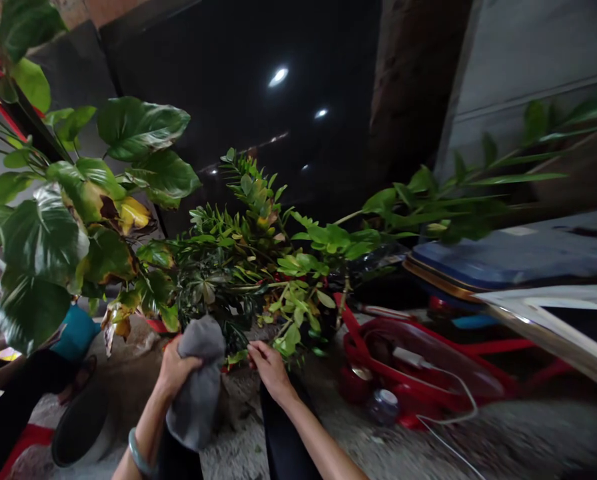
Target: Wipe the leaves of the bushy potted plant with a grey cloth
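My left hand [177, 368] is wrapped around a grey cloth [198, 393], which bunches above the thumb and hangs down below it. A pale bangle [137, 453] circles my left wrist. To the right of the cloth, my right hand [269, 368] has thumb and fingers pinched together at a dark green leaf [237, 333] low on a potted plant. The exact spot of the pinch is small and partly hidden. Dense green foliage [258, 253] rises just beyond both hands, some of its leaves yellowed.
A large-leaved plant [43, 233] stands at left, with a dark bucket [81, 427] below it and a seated person's dark-clad leg [23, 393] beside. On the right are a red plastic basket [378, 340] with a white cable [458, 380], a jar [384, 405] and a blue case [508, 257].
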`<state>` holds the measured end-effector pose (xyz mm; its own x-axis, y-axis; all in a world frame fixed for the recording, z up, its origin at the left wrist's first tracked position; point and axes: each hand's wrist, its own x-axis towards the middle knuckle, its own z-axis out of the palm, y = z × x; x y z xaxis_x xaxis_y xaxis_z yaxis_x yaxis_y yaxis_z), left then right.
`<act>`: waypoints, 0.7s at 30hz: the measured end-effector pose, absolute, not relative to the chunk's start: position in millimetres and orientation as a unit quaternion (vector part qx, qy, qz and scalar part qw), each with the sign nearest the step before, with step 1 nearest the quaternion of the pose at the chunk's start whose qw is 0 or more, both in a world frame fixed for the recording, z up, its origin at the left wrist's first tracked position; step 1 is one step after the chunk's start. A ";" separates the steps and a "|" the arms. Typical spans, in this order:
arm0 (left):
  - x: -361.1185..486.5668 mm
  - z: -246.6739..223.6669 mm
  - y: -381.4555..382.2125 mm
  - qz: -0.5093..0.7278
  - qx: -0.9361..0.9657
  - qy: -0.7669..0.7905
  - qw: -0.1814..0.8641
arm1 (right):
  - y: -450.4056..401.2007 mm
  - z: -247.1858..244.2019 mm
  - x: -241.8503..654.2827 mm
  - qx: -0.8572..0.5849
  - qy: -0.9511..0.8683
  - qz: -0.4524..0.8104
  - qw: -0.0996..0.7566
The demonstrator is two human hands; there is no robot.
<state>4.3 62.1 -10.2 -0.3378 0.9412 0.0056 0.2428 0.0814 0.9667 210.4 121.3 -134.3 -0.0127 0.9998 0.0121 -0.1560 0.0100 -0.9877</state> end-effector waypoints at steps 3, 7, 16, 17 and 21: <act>5.0 -9.1 45.9 0.465 0.481 0.609 0.426 | 120.6 -134.1 212.6 -0.446 -0.481 0.537 0.530; -7.1 35.3 51.9 0.575 0.424 0.570 0.406 | 118.6 -130.3 209.4 -0.436 -0.480 0.544 0.532; -1.3 -22.4 58.0 0.499 0.461 0.644 0.353 | 124.5 -128.0 201.7 -0.447 -0.386 0.605 0.534; 0.2 -25.6 51.6 0.466 0.486 0.630 0.387 | 124.6 -128.6 202.4 -0.440 -0.396 0.604 0.534; 1.9 0.7 42.1 0.480 0.491 0.564 0.458 | 121.9 -129.0 201.8 -0.409 -0.428 0.604 0.534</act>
<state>1.9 42.1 0.7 -0.0979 0.9942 -0.0453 0.1144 0.0565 0.9918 201.8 121.9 -129.0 -0.0955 0.9948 -0.0359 -0.2948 -0.0627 -0.9535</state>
